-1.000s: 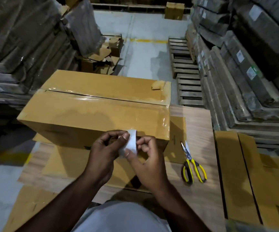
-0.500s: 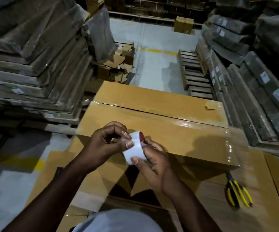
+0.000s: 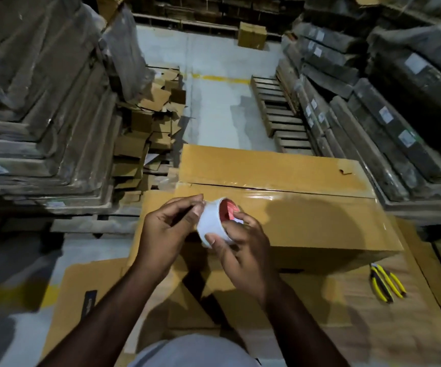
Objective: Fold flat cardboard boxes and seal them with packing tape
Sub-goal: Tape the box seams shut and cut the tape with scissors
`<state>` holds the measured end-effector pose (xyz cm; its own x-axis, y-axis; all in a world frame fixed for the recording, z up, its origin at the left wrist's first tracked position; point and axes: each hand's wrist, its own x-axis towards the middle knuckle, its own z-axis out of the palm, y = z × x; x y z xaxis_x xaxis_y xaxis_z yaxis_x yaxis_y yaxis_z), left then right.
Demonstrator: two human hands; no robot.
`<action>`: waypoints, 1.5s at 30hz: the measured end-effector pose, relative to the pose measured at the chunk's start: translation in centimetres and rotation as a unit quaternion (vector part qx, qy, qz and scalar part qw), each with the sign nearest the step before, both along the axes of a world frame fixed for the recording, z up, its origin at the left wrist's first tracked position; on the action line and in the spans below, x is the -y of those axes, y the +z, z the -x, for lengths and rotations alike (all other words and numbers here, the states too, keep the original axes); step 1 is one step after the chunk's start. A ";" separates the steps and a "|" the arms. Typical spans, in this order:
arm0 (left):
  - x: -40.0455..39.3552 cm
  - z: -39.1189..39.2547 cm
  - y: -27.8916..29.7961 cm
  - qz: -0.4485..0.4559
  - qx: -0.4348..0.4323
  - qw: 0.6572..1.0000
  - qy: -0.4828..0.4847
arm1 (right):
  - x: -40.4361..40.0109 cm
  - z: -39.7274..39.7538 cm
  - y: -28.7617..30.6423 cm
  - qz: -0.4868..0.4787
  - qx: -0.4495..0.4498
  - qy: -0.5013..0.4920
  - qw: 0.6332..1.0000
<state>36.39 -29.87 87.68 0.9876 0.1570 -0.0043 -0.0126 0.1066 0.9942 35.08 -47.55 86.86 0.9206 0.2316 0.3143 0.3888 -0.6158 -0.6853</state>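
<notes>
Both hands were on the tape roll (image 3: 212, 225), holding it up over the near edge of the cardboard box (image 3: 280, 205). The right hand (image 3: 243, 250) had its thumb and fingers curled round the roll's lower rim. The left hand (image 3: 167, 234) pinched at the roll's upper left edge, probably picking at the tape end, though it was too blurry to be sure. The roll's open red core faced up and away to the right. Behind the grip the box lay with its long axis running left to right, top seam glossy with tape. Well off to the right of the grip, scissors (image 3: 386, 283) lay on the flat cardboard sheets (image 3: 346, 300).
</notes>
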 end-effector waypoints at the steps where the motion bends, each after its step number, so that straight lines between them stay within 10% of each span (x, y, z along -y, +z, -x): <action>1: -0.5 -0.3 0.1 0.032 -0.025 0.999 -0.027 | 0.1 -0.2 0.1 0.006 0.015 0.015 1.000; 19: -5.6 -4.3 -0.8 -0.142 0.026 0.968 -0.207 | -1.2 -0.7 0.0 0.042 -0.028 0.020 0.999; 28: -6.7 -7.9 0.5 -0.126 0.042 0.988 -0.077 | -3.3 -2.3 -0.9 -0.070 -0.131 -0.008 0.989; 35: -5.7 -9.7 -4.1 -0.101 -0.162 0.946 -0.262 | -3.5 -2.8 -1.6 -0.246 -0.197 -0.019 0.949; 45: -5.0 -8.2 -6.5 0.025 -0.257 0.940 -0.221 | -3.3 -3.4 -1.9 -0.385 -0.253 -0.009 0.888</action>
